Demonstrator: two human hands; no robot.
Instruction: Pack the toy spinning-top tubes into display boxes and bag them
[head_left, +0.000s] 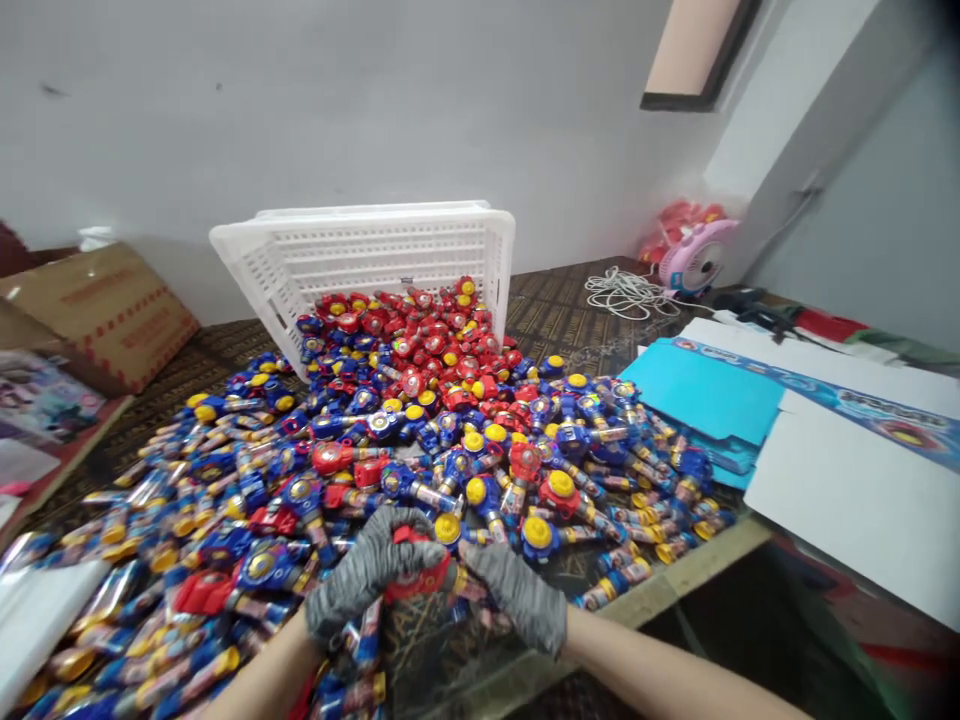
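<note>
Both my hands wear grey knit gloves and meet low in the middle of the view, above the table's front edge. My left hand [364,570] is closed around a red plastic toy [420,582] with a short tube at its right end. The fingers of my right hand [521,597] are pinched at that tube, some of it hidden behind them. Around and behind the hands lies a heap of similar toys, such as a blue one with a yellow disc [538,535] and a red one with a yellow disc [561,487]. Loose patterned tubes [199,675] lie thick at the left.
A white plastic basket [375,212] lies tipped at the back, red and blue toys spilling from it. At the right are blue card sheets [705,390] and white printed card [847,490]. A pink fan [699,257], white cable [626,292] and cardboard box [112,310] stand further off.
</note>
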